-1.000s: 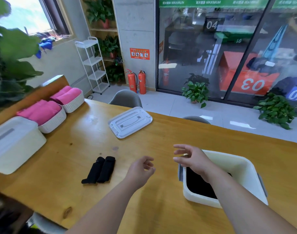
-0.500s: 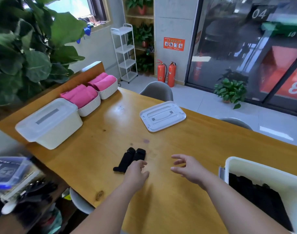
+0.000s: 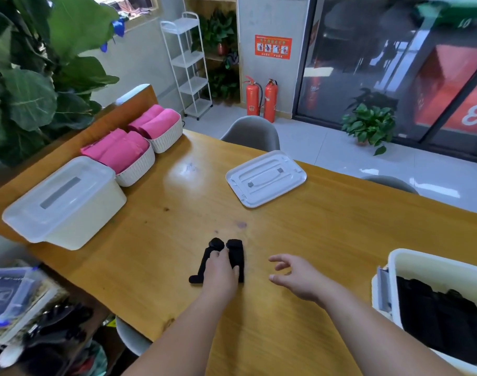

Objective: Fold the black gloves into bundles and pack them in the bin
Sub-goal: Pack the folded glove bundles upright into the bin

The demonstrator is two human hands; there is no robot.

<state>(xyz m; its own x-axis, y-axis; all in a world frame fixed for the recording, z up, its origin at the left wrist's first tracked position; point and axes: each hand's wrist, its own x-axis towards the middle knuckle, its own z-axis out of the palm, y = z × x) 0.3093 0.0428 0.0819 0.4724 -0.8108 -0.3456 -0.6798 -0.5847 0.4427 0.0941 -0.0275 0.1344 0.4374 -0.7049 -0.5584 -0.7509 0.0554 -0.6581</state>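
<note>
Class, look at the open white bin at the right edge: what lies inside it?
Inside the white bin lies black fabric, apparently gloves already packed. How many there are, and the bin's bottom beneath them, cannot be seen; the frame edge cuts off its right part.

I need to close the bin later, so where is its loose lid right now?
The white lid lies flat on the far middle of the wooden table, beyond the black gloves and near the grey chair.

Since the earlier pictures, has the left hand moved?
Yes. The left hand has reached forward onto the black gloves, which it was short of before.
</note>
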